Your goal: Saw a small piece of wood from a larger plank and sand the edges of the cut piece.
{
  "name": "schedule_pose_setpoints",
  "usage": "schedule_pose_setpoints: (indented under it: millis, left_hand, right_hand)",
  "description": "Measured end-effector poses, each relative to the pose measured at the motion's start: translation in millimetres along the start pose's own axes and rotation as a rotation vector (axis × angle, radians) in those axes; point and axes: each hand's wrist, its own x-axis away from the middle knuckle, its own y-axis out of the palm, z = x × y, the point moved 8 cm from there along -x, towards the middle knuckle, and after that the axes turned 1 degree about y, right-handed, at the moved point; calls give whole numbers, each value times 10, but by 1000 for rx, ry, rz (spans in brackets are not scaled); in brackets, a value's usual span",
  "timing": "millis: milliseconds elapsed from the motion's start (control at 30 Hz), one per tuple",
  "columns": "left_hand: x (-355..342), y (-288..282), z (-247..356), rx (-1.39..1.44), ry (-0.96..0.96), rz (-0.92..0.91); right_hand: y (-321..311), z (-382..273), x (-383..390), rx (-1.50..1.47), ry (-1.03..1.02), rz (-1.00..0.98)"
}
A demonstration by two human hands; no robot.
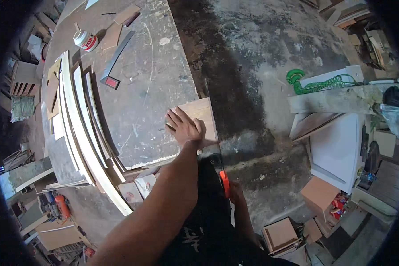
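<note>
My left hand (185, 127) lies flat with its fingers apart on a light wooden board (205, 109), which rests at the right edge of the worktable (157, 57). Low beside that edge, my right hand (236, 194) is wrapped round the orange handle of a hand saw (224, 183). Its thin blade shows nearly edge-on and runs up from the handle toward the board's near right corner. Whether the teeth touch the wood I cannot tell. My forearm and dark shirt are close to the tool, and some of the right fingers are hidden.
Long pale wood strips (75, 122) lie along the table's left side. Farther back are a try square (117, 60) and a white jar (85, 41) with a stick in it. Over on the right, a green coiled air hose (314, 84) lies near a white panel (334, 150) and a cardboard box (319, 196).
</note>
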Motion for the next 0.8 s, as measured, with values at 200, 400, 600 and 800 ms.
schedule_pose_setpoints:
  millis: [200, 400, 600, 800]
  left_hand:
    - [-21, 93, 30, -5, -27, -98]
    - [-18, 108, -13, -38, -34, -116]
    - [-41, 109, 30, -25, -21, -104]
    - [-44, 89, 90, -2, -27, -96]
  right_hand:
    - [-294, 36, -350, 745, -302, -470]
    - [-429, 210, -369, 213, 72, -500]
    - [-510, 367, -336, 26, 142, -397]
    - [-528, 410, -317, -150, 172, -275]
